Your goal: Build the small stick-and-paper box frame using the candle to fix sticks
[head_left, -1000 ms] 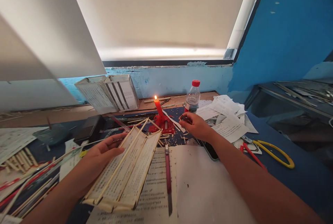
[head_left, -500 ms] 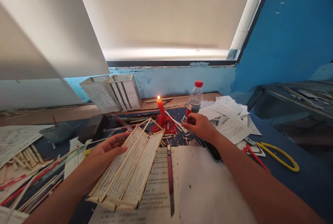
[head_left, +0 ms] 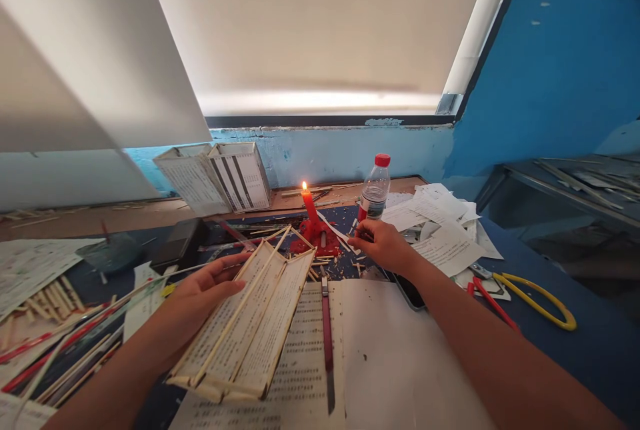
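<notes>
Two hands on my feed, barely shifted since my last look; the left grip (head_left: 200, 290) is closed around the paper-and-stick frame (head_left: 245, 330) at seven o'clock; the right grip (head_left: 383, 247) pinches together on something too thin to tell, below the lit red candle (head_left: 310, 207) at eleven o'clock.

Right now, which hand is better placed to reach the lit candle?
Probably right: the right hand sits just beside the red candle, while the left hand carries the paper-and-stick frame.

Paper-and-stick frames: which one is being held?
The three-panel frame resting on the left hand; the other frame stands upright on the back ledge, untouched.
</notes>
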`<state>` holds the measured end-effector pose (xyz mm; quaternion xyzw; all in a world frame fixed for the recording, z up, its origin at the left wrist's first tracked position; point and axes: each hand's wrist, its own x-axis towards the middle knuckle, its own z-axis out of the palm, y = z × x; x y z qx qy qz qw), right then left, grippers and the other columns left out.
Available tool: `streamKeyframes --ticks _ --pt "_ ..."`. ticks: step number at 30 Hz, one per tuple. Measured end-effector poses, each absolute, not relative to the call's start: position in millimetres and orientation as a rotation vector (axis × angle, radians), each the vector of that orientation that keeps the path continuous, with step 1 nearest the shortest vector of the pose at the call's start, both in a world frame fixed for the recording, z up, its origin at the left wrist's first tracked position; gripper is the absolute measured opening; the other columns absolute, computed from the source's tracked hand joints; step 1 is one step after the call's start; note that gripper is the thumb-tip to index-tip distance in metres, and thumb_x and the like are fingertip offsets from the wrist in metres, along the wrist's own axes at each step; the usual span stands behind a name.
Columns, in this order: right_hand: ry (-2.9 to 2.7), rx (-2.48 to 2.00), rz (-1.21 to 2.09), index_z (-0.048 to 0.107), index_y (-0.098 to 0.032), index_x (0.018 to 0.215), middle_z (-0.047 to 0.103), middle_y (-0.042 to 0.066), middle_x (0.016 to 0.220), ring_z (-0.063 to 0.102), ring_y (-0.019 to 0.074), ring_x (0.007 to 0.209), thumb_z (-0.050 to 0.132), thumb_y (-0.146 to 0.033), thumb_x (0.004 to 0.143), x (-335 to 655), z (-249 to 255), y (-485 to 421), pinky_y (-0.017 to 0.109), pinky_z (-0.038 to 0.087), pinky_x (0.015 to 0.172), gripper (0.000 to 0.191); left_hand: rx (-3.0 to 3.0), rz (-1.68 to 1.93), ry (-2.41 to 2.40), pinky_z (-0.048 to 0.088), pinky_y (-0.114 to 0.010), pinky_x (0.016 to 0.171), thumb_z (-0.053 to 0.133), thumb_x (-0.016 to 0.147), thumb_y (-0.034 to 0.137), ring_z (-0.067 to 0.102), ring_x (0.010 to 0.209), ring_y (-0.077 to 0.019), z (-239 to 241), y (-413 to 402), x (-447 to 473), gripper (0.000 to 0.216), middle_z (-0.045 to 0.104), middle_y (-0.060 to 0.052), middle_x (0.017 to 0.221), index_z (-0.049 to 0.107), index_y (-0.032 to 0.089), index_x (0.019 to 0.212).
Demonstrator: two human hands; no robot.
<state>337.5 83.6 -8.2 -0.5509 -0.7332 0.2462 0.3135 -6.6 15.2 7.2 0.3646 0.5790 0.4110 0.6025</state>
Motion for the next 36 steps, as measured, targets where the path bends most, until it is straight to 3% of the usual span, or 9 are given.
streamKeyframes --ticks 17,24,36 --pt "-1.923 -1.491 0.607 0.067 -0.021 0.081 0.071 0.003 0.078 0.062 0.0189 0.07 0.077 -0.043 0.084 334 -6 81 0.029 0.044 0.062 0.025 0.861 0.976 1.35 0.062 -0.025 0.057 0.099 0.054 0.039 0.08 0.071 -0.0199 10 13 -2 0.08 0.083 -0.004 0.113 0.067 0.027 0.127" --pt "-1.955 -1.49 0.614 0.065 -0.021 0.076 0.069 0.001 0.074 0.06 0.0172 0.068 0.075 -0.041 0.086 334 -7 81 0.029 0.041 0.062 0.025 0.884 0.991 1.389 0.062 -0.027 0.056 0.1 0.047 0.043 0.081 0.072 -0.0236 3 17 -5 0.088 0.084 -0.005 0.109 0.068 0.028 0.128" --pt "-2.013 -1.471 0.614 0.058 -0.021 0.07 0.064 -0.001 0.069 0.052 0.0141 0.062 0.071 -0.037 0.09 331 0 74 0.027 0.035 0.058 0.028 0.854 0.966 1.347 0.063 -0.026 0.057 0.101 0.053 0.041 0.08 0.073 -0.0208 -1 19 -10 0.084 0.082 -0.004 0.116 0.066 0.031 0.129"
